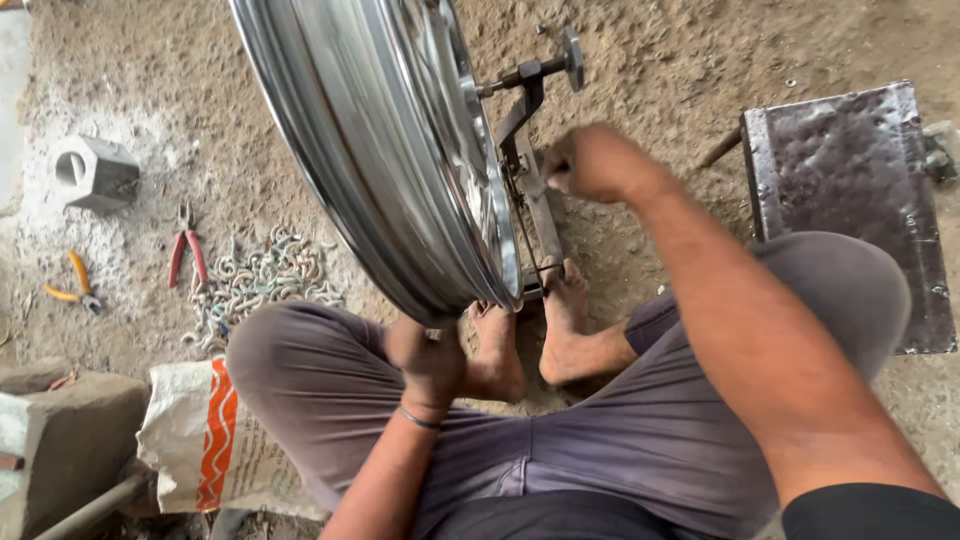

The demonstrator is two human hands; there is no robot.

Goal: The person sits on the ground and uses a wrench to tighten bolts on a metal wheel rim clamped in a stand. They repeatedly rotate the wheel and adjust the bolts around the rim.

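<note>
Chrome wheel rim mounted on truing stand; left hand gripping rim's lower edge, right hand closed around small tool at spokes; adjustment seemingly mid-way.

**Both arms reach forward, both hands closed**

The person sits low with the knees bent wide and the two bare feet drawn close together in front. The left arm goes forward between the knees, with a thin band around the wrist. The left hand is curled, its back toward the camera, and the fingers wrap downward in a closed grip. The right arm is stretched out further and higher, passing over the right knee; the forearm is bare and a dark sleeve shows near the shoulder. The right hand is made into a tight fist, knuckles up, with the wrist nearly straight. The hands are well apart.
</note>
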